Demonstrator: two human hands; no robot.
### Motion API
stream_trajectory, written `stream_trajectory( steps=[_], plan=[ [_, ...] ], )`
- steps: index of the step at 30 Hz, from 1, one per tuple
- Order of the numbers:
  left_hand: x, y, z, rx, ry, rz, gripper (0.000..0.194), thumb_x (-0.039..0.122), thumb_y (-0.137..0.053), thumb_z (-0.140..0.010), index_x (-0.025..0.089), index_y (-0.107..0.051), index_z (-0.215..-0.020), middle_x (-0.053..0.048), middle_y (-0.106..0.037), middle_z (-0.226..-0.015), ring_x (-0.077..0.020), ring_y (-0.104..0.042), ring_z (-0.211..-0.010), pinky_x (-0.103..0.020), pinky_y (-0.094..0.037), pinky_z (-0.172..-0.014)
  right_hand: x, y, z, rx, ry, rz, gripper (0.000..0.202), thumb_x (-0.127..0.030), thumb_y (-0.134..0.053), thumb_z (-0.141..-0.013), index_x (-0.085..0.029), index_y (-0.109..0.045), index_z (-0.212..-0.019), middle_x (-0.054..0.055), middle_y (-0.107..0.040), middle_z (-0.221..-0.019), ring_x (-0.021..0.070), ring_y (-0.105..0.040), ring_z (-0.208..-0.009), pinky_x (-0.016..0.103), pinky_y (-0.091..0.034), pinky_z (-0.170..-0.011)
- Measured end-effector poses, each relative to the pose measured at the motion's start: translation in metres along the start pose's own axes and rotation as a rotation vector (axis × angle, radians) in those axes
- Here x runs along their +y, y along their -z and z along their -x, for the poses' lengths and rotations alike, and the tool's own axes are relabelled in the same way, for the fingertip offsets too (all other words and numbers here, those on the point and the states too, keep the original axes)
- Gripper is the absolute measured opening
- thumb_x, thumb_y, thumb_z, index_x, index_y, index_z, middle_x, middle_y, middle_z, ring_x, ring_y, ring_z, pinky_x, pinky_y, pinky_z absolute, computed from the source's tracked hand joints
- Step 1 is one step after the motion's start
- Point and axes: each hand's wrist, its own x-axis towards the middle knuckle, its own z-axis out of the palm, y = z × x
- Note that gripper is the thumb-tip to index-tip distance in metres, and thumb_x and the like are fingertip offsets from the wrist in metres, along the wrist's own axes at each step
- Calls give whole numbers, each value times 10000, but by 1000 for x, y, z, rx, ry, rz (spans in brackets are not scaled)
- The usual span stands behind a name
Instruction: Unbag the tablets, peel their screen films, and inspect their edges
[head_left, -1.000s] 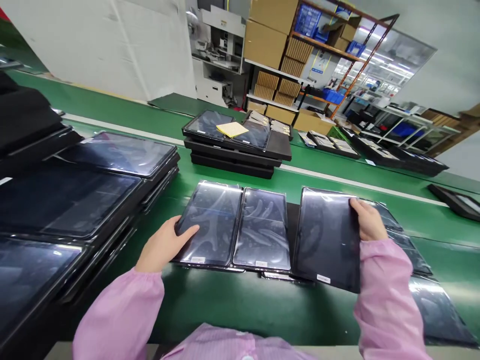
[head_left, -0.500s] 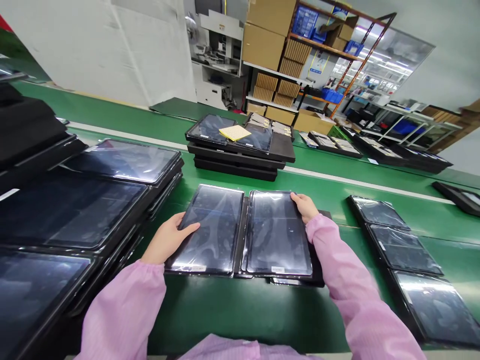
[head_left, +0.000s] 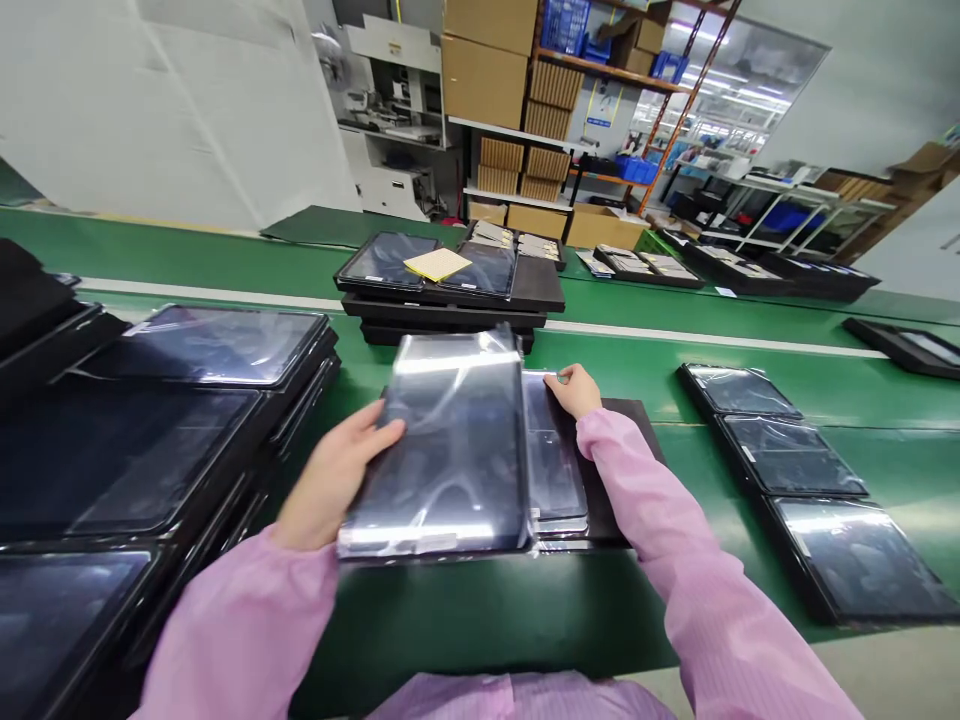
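Note:
My left hand [head_left: 337, 470] grips the left edge of a dark glass screen panel [head_left: 450, 450] in shiny clear film, thumb on top. This panel is raised and tilted in front of me, and a small label shows at its lower edge. Partly behind it lie more film-covered panels [head_left: 555, 460] on a black foam tray [head_left: 626, 430]. My right hand [head_left: 574, 390] is closed at the upper right corner of these panels, thumb and forefinger pinching the edge. The left part of the lower panels is hidden by the raised one.
Stacked black trays with panels [head_left: 135, 450] stand at left. Across the green bench [head_left: 450, 630] sits another tray stack [head_left: 450, 310] with a yellow pad [head_left: 438, 264] on it. A tray at right holds three panels [head_left: 795, 455]. Trays of pale parts [head_left: 645, 265] lie at the back.
My left hand has lifted the left panel and moved it rightward, partly over the other panels. My right hand stays at their upper right corner, fingers more curled. The view has shifted slightly.

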Motion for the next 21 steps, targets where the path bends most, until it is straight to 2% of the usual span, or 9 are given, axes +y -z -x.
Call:
stream_trajectory(
  steps=[1, 4, 7, 9, 11, 13, 15, 18, 21],
  plan=[
    [-6, -15, -4, -54, 79, 84, 555, 326, -796, -580, 153, -732, -1104, -62, -829, -842, -231, -773, -703, -257, -577, -546, 0, 3, 2, 1, 3, -3, 345, -355, -699, -1011, -177, -650, -1303, 101, -671, -1328, 258, -691, -1143, 477, -610, -963],
    [-28, -54, -16, -160, 132, 209, 491, 194, -748, -686, 136, -710, -1172, -44, -802, -781, -188, -743, -621, -234, -553, -520, 5, 16, 10, -28, 4, -29, 308, -371, -677, -1026, -173, -663, -1261, 87, -700, -1242, 221, -715, -1035, 420, -632, -884],
    [-47, -75, -23, -176, 149, 228, 519, 182, -773, -745, 150, -657, -1250, -41, -789, -802, -187, -741, -654, -248, -566, -555, 17, 26, 27, -85, 2, -54, 290, -414, -645, -1045, -158, -681, -1176, 57, -726, -1082, 169, -718, -863, 344, -634, -761],
    [-55, -79, -26, -179, 133, 198, 525, 206, -752, -791, 167, -614, -1296, -60, -799, -899, -206, -766, -771, -285, -610, -667, 25, 29, 43, -111, 17, -39, 295, -434, -631, -1050, -152, -690, -1110, 33, -725, -979, 146, -699, -767, 315, -617, -703],
    [-59, -76, -29, -222, 52, 124, 523, 233, -703, -823, 169, -579, -1327, -87, -795, -1037, -230, -770, -956, -344, -627, -863, 32, 29, 60, -118, 52, 14, 268, -417, -670, -1023, -152, -702, -1044, 14, -717, -902, 139, -678, -721, 315, -601, -702],
    [-60, -70, -33, -270, -90, -51, 525, 274, -679, -812, 172, -587, -1319, -106, -757, -1170, -260, -717, -1156, -420, -563, -1065, 37, 27, 74, -103, 100, 88, 219, -373, -751, -951, -160, -723, -992, 19, -715, -887, 160, -682, -763, 340, -588, -772],
    [-59, -63, -37, -239, -208, -325, 504, 331, -702, -760, 187, -651, -1240, -119, -694, -1260, -311, -628, -1306, -495, -468, -1182, 38, 24, 84, -79, 139, 161, 177, -345, -783, -896, -180, -750, -952, 52, -721, -929, 201, -699, -855, 357, -562, -853],
    [-57, -59, -39, -206, -177, -539, 520, 399, -731, -706, 203, -691, -1187, -139, -651, -1295, -360, -592, -1339, -531, -474, -1160, 39, 20, 91, -56, 147, 250, 186, -379, -724, -928, -196, -759, -928, 95, -721, -999, 251, -719, -939, 368, -535, -896],
    [-53, -64, -35, -338, -63, -333, 541, 394, -718, -726, 185, -652, -1221, -143, -715, -1277, -314, -667, -1244, -457, -535, -1084, 40, 13, 92, -51, 127, 305, 228, -397, -673, -989, -175, -723, -976, 84, -724, -1050, 235, -713, -956, 404, -542, -926]
  ],
)
